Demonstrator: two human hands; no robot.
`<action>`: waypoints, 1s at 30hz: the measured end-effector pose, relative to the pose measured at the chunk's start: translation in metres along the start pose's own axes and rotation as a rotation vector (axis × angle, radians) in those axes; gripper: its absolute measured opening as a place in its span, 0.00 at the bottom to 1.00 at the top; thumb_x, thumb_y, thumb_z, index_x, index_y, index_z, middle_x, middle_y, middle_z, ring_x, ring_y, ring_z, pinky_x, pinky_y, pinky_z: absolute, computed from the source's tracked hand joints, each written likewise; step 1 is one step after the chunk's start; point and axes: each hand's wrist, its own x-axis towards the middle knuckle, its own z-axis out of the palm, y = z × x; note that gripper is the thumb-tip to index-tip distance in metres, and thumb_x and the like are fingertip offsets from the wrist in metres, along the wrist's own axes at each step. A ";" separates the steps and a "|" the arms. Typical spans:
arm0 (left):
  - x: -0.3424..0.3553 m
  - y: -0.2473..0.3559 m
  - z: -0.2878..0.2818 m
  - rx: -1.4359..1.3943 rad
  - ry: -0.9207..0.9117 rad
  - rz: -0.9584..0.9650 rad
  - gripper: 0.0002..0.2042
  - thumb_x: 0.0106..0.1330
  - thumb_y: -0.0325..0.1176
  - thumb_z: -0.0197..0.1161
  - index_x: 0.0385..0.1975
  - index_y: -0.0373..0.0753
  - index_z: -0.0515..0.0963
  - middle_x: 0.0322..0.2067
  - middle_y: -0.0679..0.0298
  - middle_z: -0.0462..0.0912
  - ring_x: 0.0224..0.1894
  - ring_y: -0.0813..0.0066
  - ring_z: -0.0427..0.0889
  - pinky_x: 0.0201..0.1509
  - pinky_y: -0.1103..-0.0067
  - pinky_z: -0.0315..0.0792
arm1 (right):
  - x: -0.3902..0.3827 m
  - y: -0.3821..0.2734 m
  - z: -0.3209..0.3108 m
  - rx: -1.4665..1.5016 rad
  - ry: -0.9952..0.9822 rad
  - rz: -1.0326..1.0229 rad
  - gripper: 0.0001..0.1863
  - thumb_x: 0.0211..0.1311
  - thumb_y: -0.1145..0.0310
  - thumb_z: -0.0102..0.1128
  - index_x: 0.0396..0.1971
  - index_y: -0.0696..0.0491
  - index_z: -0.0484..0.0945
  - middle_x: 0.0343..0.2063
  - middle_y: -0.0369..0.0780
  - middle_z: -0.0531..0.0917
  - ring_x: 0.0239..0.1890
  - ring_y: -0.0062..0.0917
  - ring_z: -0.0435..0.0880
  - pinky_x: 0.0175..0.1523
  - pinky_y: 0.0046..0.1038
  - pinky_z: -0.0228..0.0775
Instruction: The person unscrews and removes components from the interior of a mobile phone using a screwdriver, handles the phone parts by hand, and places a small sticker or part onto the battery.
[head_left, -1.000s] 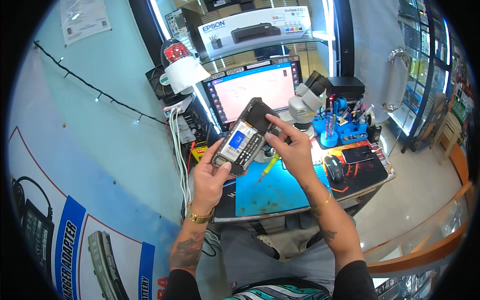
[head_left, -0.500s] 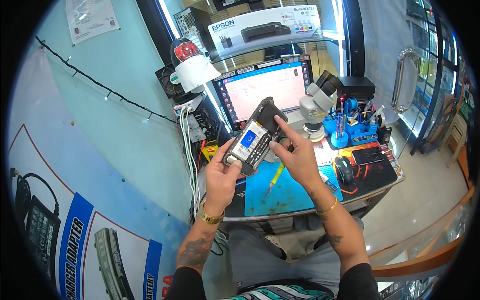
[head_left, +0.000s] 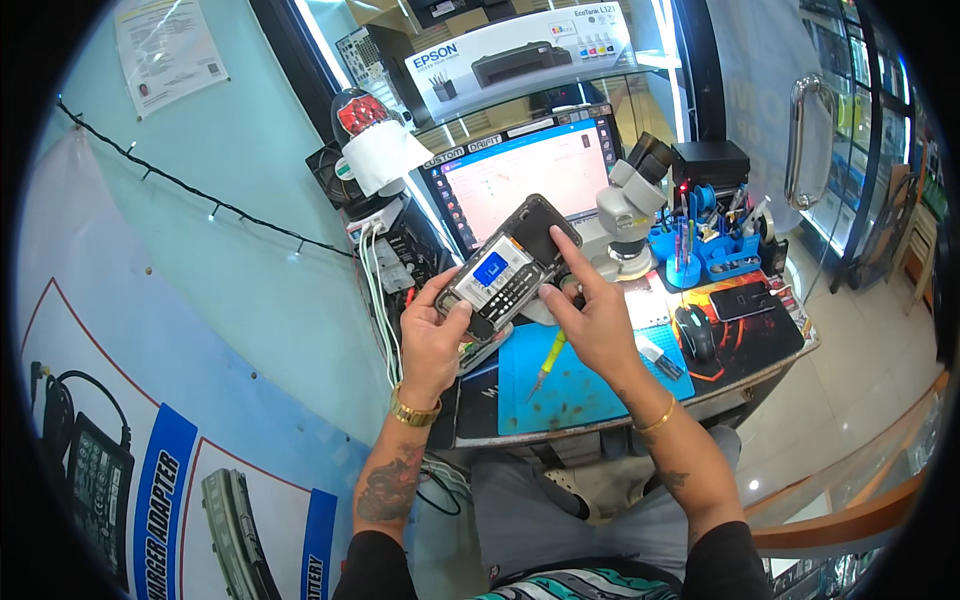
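A smartphone with its back cover off (head_left: 492, 275) is held up at a tilt above the desk, its battery and inner parts facing me. My left hand (head_left: 432, 340) grips its lower left end, thumb across the inside. On the opposite edge, my right hand (head_left: 590, 310) has it between thumb and forefinger, the forefinger lying along the upper end. Beneath, a yellow-handled screwdriver-like tool (head_left: 550, 358) rests on a blue work mat (head_left: 580, 390), its upper end behind my right hand.
Behind the phone stand a lit monitor (head_left: 520, 180) and a microscope (head_left: 632, 205). To the right are blue tool holders (head_left: 728, 255), a mouse (head_left: 694, 332) and another phone (head_left: 742, 301). White cables (head_left: 377, 290) hang at left beside the wall.
The phone has turned slightly, its lower end swinging left and up, with both hands keeping hold. The whole view has shifted a little.
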 end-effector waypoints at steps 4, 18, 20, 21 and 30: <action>-0.009 -0.009 0.000 -0.086 0.001 -0.154 0.21 0.68 0.19 0.50 0.62 0.26 0.64 0.49 0.47 0.80 0.43 0.59 0.87 0.39 0.64 0.88 | -0.006 0.010 -0.007 -0.089 -0.033 0.001 0.26 0.63 0.70 0.64 0.62 0.48 0.76 0.13 0.40 0.75 0.15 0.20 0.69 0.26 0.27 0.63; -0.056 -0.133 -0.020 0.020 -0.189 -0.875 0.17 0.69 0.28 0.55 0.57 0.33 0.74 0.42 0.59 0.84 0.34 0.75 0.86 0.29 0.75 0.84 | -0.044 0.066 -0.084 0.094 -0.197 0.781 0.09 0.66 0.66 0.66 0.37 0.58 0.85 0.22 0.30 0.78 0.17 0.11 0.69 0.21 0.15 0.57; -0.056 -0.142 -0.022 0.135 -0.195 -0.813 0.17 0.69 0.28 0.55 0.56 0.34 0.75 0.41 0.61 0.84 0.33 0.77 0.85 0.30 0.78 0.82 | -0.051 0.082 -0.092 0.137 -0.213 0.776 0.08 0.65 0.68 0.66 0.38 0.57 0.85 0.24 0.30 0.79 0.19 0.11 0.70 0.23 0.16 0.59; -0.057 -0.146 -0.026 0.269 -0.198 -0.743 0.16 0.69 0.27 0.55 0.56 0.35 0.76 0.40 0.62 0.84 0.32 0.79 0.83 0.30 0.80 0.81 | -0.051 0.084 -0.090 0.198 -0.228 0.760 0.07 0.64 0.70 0.67 0.38 0.57 0.84 0.26 0.31 0.79 0.21 0.12 0.71 0.25 0.16 0.61; -0.085 -0.134 0.000 1.126 -0.215 -0.318 0.41 0.53 0.49 0.74 0.66 0.36 0.69 0.63 0.48 0.70 0.65 0.49 0.66 0.67 0.64 0.60 | -0.042 0.052 -0.062 -0.532 -0.367 0.066 0.21 0.59 0.76 0.65 0.53 0.56 0.76 0.34 0.47 0.83 0.37 0.40 0.81 0.44 0.37 0.72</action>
